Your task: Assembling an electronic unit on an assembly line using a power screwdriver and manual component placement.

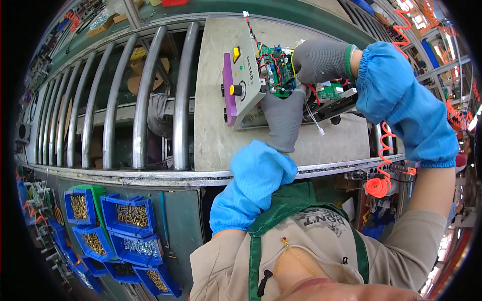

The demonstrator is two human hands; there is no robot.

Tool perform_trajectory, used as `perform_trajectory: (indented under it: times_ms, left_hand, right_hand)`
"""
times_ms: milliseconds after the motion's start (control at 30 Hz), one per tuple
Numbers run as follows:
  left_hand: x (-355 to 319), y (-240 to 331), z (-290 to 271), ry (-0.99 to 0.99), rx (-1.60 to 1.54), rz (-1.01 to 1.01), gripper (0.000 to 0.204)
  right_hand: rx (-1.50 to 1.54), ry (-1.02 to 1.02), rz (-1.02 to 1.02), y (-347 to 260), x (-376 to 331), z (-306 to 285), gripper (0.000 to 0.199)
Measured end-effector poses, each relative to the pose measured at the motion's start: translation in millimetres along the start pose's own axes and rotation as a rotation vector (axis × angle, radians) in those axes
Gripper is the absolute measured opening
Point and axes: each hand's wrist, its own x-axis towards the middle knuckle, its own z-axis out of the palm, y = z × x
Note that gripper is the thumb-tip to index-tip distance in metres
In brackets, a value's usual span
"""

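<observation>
An uncovered electrical unit [249,95] lies on the worktop, its pale front panel facing left with a purple edge, a yellow-capped knob [236,90] and a yellow switch. Behind the panel sit green circuit boards [276,65] with red, black and other wires. My right hand [323,61], in a grey glove, reaches over the boards with fingers curled down around something hidden. From the near side my left hand [282,118], also gloved, is closed at the unit, its thumb by the right fingertips; what it grips is hidden. A white-plugged lead [320,129] hangs beside it.
Metal conveyor rollers [143,98] run left of the flat grey worktop [216,145]. A metal rail borders its near edge. Blue bins [128,215] of screws and small hardware stand at lower left. Coiled orange air hoses [384,150] hang at right.
</observation>
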Motion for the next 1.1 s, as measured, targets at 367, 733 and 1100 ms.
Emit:
perform_trajectory:
  times_ms: [367,733,1100]
  left_hand:
    - [8,-33,-3,0.116,0.041,0.026,0.031]
    - [11,-34,-7,0.124,0.081,-0.049,0.036]
    - [-28,7,-66,-0.205,0.329,-0.094,0.039]
  right_hand:
    - [-0.082,0.025,-0.036,-15,-7,-13,0.022]
    - [-0.104,0.115,0.004,-22,-15,-4,0.023]
    - [0.719,0.224,-0.013,24,-18,38,0.026]
